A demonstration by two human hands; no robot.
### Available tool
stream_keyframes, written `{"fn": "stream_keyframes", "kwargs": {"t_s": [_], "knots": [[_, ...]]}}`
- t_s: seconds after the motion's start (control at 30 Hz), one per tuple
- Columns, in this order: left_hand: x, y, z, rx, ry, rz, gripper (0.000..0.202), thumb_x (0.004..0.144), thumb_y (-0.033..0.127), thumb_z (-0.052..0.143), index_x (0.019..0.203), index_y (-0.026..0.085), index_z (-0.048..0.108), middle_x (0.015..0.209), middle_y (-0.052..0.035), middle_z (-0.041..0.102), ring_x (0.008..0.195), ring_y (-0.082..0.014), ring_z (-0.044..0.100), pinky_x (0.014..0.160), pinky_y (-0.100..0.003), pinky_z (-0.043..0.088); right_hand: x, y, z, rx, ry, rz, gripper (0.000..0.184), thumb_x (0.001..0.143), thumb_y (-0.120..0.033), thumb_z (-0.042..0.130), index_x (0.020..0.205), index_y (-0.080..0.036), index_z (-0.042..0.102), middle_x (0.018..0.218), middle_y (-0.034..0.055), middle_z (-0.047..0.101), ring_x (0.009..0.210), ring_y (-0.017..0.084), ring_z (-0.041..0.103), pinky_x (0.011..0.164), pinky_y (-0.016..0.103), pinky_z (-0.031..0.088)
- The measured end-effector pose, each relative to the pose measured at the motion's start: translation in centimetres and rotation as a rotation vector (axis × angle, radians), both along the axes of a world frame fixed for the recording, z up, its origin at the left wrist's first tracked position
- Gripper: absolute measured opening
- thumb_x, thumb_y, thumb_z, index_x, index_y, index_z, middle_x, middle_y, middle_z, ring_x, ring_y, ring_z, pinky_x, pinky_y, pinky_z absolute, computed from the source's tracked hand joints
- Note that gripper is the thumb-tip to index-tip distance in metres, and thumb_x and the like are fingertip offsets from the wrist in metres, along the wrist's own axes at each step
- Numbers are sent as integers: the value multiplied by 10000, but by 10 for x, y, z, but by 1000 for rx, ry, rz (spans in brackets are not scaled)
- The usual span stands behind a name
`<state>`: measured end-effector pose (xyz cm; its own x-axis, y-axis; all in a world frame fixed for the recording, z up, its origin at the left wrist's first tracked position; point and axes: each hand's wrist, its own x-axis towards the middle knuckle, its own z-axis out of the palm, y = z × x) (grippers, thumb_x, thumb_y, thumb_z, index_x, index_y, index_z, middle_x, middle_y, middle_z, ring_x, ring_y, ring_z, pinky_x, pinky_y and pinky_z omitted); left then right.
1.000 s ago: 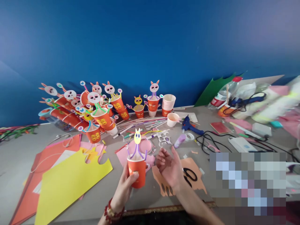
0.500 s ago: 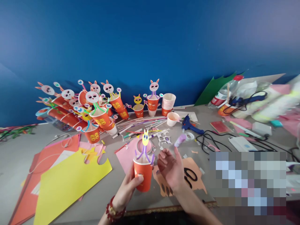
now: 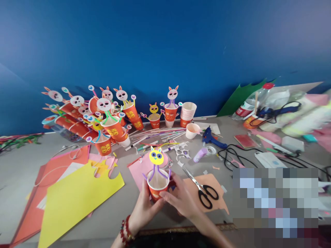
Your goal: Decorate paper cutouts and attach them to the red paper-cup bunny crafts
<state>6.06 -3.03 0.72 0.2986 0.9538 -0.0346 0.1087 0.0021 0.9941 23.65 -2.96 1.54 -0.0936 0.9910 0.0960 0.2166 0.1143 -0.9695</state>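
Deep blue wall backs a grey worktable (image 3: 15, 179) crowded with craft pieces. Near its front edge both hands close around one orange paper cup (image 3: 157, 187): the left hand (image 3: 144, 210) wraps its near side from below, fingers curled onto the wall, while the right hand (image 3: 181, 201) presses against the cup's right side with fingers laid along it. From the cup rise purple pipe-cleaner stems carrying a yellow cat face (image 3: 156, 157) (tilted a little toward the camera). Just right of the right hand, black-handled scissors (image 3: 203, 189) lie on an orange sheet. A yellow sheet (image 3: 74, 198) spreads to the left. Farther back stand finished bunny cups (image 3: 108, 120), a stack of plain cups (image 3: 186, 113) and a blue glue gun (image 3: 210, 137), well apart from the hands.
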Motion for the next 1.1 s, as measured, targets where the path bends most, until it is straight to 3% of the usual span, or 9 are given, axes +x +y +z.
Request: {"fn": "stream_keyframes", "kwargs": {"t_s": [0.13,0.23,0.33,0.4,0.47,0.57,0.77,0.97,1.1], "knots": [[-5,-1,4,-19,-29,14,704,850,400,684,1437,205,348,1352,-164,583,1221,-306,593,1005,-426,516,3,-1,10,73,-112,24,393,832,-401,725,1158,-215,610,958,66,695,828,230,644,722,315,520],[-22,6,7,17,40,168,683,840,400,695,1412,183,390,1285,-153,622,1177,-306,614,997,-426,509,12,4,20,173,-210,83,334,856,-369,709,1157,-238,646,1006,78,715,907,251,660,793,343,524],[-51,17,9,43,94,352,626,849,452,664,1365,178,441,1263,-144,637,1146,-302,631,947,-394,532,31,10,21,196,-264,-32,157,934,-335,606,1036,-246,686,956,82,719,832,237,670,762,352,537],[-71,22,10,45,222,380,592,845,497,647,1322,182,491,1228,-133,662,1089,-301,658,895,-386,553,45,14,17,190,-301,-124,144,949,-312,570,1011,-249,684,960,90,715,813,243,671,722,356,546],[-87,25,9,78,427,442,704,812,534,665,1387,198,437,1263,-134,649,1103,-316,651,899,-414,545,55,14,12,198,-403,-133,133,940,-273,559,983,-256,684,959,91,715,871,272,670,727,376,546],[-101,26,7,80,603,429,781,832,583,618,1453,200,338,1308,-154,618,1104,-320,651,898,-449,537,56,7,5,244,-498,-64,168,934,-203,527,964,-252,685,932,90,717,890,278,661,752,391,535],[-103,34,0,230,792,441,715,861,638,529,1406,195,392,1401,-190,542,1261,-364,556,978,-501,498,39,-6,-6,282,-544,-6,162,919,-168,548,975,-252,675,920,79,709,884,268,643,742,378,524],[-102,36,-3,246,836,387,678,903,610,494,1432,212,344,1383,-176,558,1250,-356,570,985,-514,499,59,10,2,285,-580,-170,152,937,-180,530,984,-247,658,961,90,693,924,292,631,784,421,522],[-101,34,-3,259,806,417,710,899,592,519,1459,204,319,1389,-171,551,1265,-342,556,1025,-519,474,56,14,8,242,-641,-50,183,898,-136,565,1022,-243,648,1002,83,680,953,289,614,784,411,519]]}}
